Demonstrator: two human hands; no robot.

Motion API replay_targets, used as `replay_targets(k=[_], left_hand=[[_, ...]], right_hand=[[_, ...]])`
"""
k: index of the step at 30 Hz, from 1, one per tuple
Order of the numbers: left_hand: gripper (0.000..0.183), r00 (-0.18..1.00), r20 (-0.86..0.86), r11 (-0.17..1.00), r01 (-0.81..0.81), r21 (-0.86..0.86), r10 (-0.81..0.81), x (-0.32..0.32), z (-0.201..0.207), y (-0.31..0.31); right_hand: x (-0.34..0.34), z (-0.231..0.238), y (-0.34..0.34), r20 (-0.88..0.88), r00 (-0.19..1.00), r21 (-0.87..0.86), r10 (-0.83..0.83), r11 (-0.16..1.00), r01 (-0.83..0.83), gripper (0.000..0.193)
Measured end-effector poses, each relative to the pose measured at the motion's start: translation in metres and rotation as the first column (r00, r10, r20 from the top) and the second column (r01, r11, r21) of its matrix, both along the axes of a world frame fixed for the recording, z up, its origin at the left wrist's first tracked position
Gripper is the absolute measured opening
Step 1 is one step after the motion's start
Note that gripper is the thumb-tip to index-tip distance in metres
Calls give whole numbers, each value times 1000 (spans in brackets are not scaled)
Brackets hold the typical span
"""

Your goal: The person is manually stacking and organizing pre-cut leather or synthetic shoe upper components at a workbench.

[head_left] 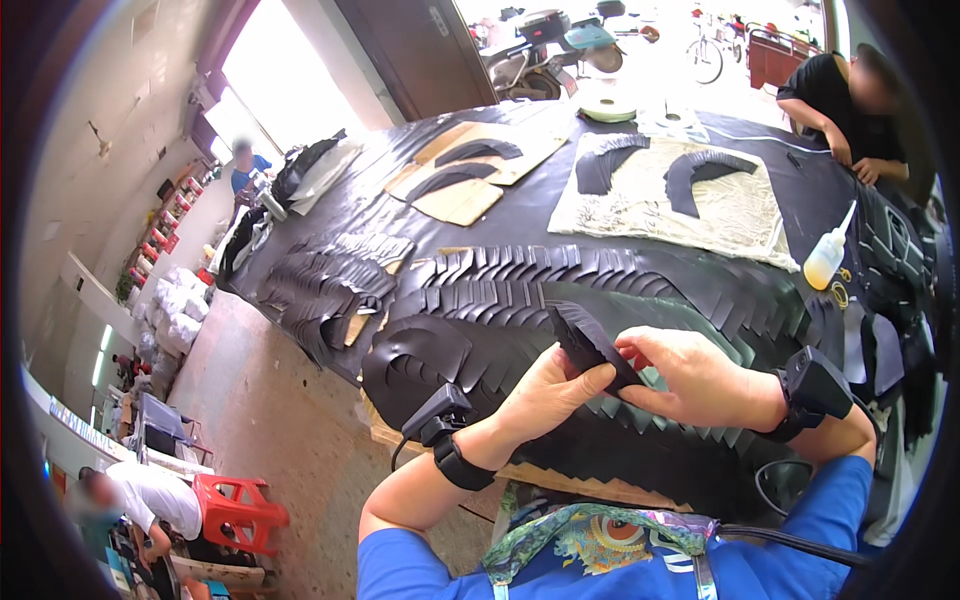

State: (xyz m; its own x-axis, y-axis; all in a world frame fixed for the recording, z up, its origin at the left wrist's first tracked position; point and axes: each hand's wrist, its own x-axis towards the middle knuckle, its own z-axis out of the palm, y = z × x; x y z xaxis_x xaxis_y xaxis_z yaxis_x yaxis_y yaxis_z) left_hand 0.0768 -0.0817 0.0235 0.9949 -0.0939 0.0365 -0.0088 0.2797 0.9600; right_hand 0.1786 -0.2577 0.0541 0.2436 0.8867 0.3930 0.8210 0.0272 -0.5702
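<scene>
Head view, single moment. Both hands met over the near edge of the worktable (330,205), which was covered in black sheet material. Left hand (545,395) came up from below with its fingers curled together around the lower end of a black cut leather piece (585,340), thumb pressed on its near face. Right hand (690,380) came in from the right, thumb and forefinger pinching the same piece at its right edge, remaining fingers folded loosely beneath; whether those lower fingers touched the piece could not be told. The piece was held tilted, clear of the table, just above the rows of overlapped black cut pieces (560,275) laid like scales across the near half of the surface. Each wrist carried a black strap-mounted device: left wrist unit (440,415) and right wrist unit (815,385), the latter with a cable trailing down. A further fan of black pieces (330,280) lay at the left end of the table. Beyond the rows sat cardboard templates (470,175) and a pale fabric sheet (665,200) bearing two curved black shapes. A small squeeze bottle (828,255) with pale yellow contents stood near the right edge. Another person (845,100) in black leaned over the far right corner. A red plastic stool (235,510) stood on the floor at lower left.
</scene>
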Motion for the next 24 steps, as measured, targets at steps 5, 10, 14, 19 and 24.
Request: replay_targets(k=[5,10,14,19,24], left_hand=[[19,997,53,973,-64,221,54,7,7,18],[17,970,-149,976,-176,129,195,17,35,31],[20,981,-78,979,-168,116,178,31,34,55],[20,996,-84,963,-13,270,37,43,40,80],[22,934,-308,856,303,419,-181,67,15,93]], right_hand=[[8,8,21,14,999,-38,43,998,-42,33],[17,24,53,181,984,-97,6,995,12,23],[36,37,77,272,962,7,-10,1000,8,22],[76,43,70,300,939,-71,-170,977,199,16],[150,12,39,293,886,-195,-360,884,424,25]])
